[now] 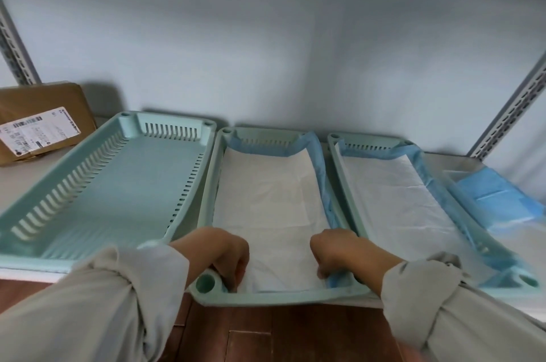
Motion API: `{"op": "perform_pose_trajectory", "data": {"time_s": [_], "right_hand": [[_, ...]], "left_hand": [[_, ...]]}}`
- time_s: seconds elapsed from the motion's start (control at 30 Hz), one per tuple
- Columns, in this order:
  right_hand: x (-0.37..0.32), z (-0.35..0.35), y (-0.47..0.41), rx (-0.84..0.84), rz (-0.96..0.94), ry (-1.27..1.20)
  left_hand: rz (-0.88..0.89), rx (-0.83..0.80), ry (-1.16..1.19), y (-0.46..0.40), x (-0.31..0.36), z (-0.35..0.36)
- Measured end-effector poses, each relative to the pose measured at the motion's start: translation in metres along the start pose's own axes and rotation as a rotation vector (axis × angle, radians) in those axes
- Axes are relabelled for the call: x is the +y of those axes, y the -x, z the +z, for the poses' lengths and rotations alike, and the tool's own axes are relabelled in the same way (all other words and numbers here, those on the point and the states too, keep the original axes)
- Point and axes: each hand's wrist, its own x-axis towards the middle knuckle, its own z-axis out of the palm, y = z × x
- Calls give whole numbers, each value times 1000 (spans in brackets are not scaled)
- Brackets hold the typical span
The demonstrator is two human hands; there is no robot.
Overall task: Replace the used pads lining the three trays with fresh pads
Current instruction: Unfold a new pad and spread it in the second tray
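Three pale green trays stand side by side on a shelf. The left tray [97, 184] is bare, with no pad in it. The middle tray [206, 193] holds a white pad with blue edging [266, 199]. My left hand [224, 255] grips the pad's near left corner, fingers curled down into the tray. My right hand [339, 252] grips the near right corner, where the blue edge bunches up. The right tray [348, 181] is lined with another white pad with blue edging [393, 196].
A stack of folded blue pads [502, 199] lies on the shelf right of the trays. A brown cardboard parcel [41, 119] with a label sits at the back left. Slotted metal uprights [508, 104] frame the shelf; a wooden floor [266, 332] shows below.
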Motion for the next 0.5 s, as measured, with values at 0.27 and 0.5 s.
{"op": "perform_pose_trajectory", "data": {"time_s": [0.27,0.5], "right_hand": [[-12,-14,-57,299,-118,-443],[24,-13,-114,256,152,-586]], "left_hand": [[-6,414,84,-42,-18,-28],[-32,218,60,-73,-47,-40]]}}
